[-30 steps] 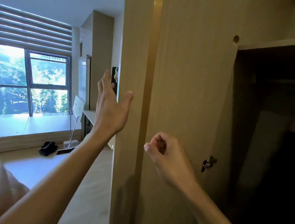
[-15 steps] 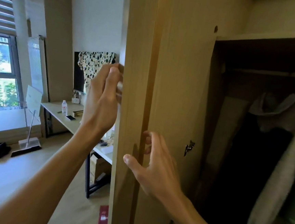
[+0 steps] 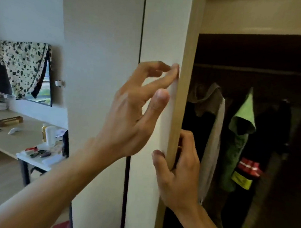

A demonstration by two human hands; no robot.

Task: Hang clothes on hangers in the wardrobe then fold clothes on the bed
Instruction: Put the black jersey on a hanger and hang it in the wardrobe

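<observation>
My right grip (image 3: 177, 174) curls round the edge of the wardrobe door (image 3: 164, 33), holding it. My left grip (image 3: 133, 116) is wide, fingertips touching the door face. Inside the open wardrobe (image 3: 263, 18) hang a grey hoodie (image 3: 213, 123), a green garment (image 3: 238, 139) and dark clothes (image 3: 283, 125).

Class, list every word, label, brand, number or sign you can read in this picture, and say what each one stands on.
Nothing can be read.
Yellow label on the dark hanging garment: marks blurred.
Red-and-white patch above it: blurred.
Bottles on the desk: labels too small.
Red packet on the desk: too small.
Wardrobe door: bare.
</observation>
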